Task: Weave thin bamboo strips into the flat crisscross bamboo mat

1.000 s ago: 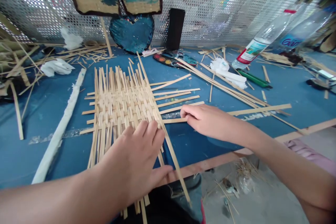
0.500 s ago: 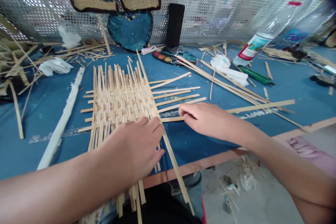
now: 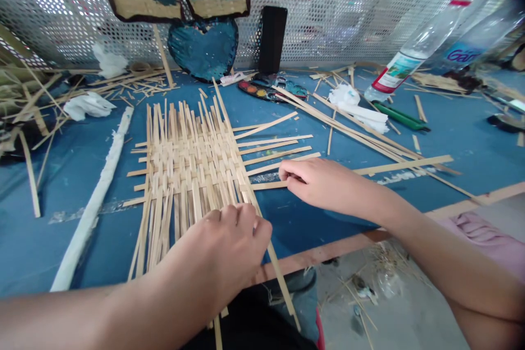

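A half-woven mat of pale bamboo strips (image 3: 188, 158) lies on the blue table, with loose strip ends sticking out on all sides. My left hand (image 3: 232, 238) is closed over the long strips at the mat's near right corner, fingers curled and thumb against them. Exactly how many strips it grips is hidden. To the right of the mat, my right hand (image 3: 315, 180) pinches a single crosswise bamboo strip (image 3: 268, 186). That strip's left end enters the weave, and its other end (image 3: 406, 165) shows beyond my wrist.
Loose strips (image 3: 348, 126), crumpled tissue (image 3: 344, 97), a green-handled tool (image 3: 400, 116) and a plastic bottle (image 3: 400, 68) lie or stand at the right. A white-wrapped stick (image 3: 96, 197) lies left. Behind are a paint palette (image 3: 258, 90), a phone (image 3: 273, 38) and a blue heart-shaped piece (image 3: 203, 49).
My left hand has moved nearer to me and slightly right along the strips, its fingers now more curled. My right hand stays about where it was, still pinching the crosswise strip.
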`<state>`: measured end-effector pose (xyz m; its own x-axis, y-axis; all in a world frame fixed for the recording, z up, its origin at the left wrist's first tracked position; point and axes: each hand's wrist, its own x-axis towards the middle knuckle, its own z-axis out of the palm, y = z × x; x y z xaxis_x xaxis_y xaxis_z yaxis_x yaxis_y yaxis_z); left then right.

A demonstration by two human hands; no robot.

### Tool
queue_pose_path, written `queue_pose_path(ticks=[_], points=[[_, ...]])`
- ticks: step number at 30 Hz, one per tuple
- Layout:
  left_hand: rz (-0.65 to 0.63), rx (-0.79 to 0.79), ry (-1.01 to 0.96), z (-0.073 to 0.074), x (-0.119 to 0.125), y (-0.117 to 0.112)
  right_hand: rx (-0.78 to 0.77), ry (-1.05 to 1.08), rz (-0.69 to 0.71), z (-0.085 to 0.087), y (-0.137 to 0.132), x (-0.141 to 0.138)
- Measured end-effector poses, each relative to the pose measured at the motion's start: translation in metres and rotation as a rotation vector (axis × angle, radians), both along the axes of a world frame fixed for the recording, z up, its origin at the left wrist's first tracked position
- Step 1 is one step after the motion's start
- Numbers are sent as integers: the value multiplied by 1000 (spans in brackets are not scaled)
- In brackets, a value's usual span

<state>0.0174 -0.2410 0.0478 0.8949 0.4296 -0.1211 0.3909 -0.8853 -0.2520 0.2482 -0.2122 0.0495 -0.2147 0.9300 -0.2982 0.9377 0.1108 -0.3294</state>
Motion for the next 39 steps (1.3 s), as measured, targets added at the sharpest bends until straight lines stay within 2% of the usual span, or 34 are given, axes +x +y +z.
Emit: queue_pose_path(ticks=[4, 8, 11, 14, 17, 24, 30, 33, 35, 39], points=[[21, -1, -8, -3, 1, 2, 20, -12, 14, -2, 1, 0], [20, -108, 11, -2, 2, 17, 11, -12, 25, -3, 1, 2], [-33, -159, 29, -3, -1, 30, 4, -1, 33, -4, 2, 3], [-110, -115, 62, -6, -4, 34, 16, 12, 39, -6, 3, 3], [-115, -73, 80, -6, -4, 32, 25, 39, 35, -8, 5, 4], [47, -56, 87, 1, 5, 10, 25, 84, 15, -11, 5, 6], [30, 252, -50, -11, 4, -4, 109, 58, 10, -13, 4, 6], [7, 322, -52, -12, 3, -3, 103, 39, 18, -13, 4, 6], [18, 312, -22, -10, 3, -2, 103, 29, 27, -12, 4, 5], [72, 157, 89, -3, 5, -1, 110, -3, 30, -9, 4, 2]])
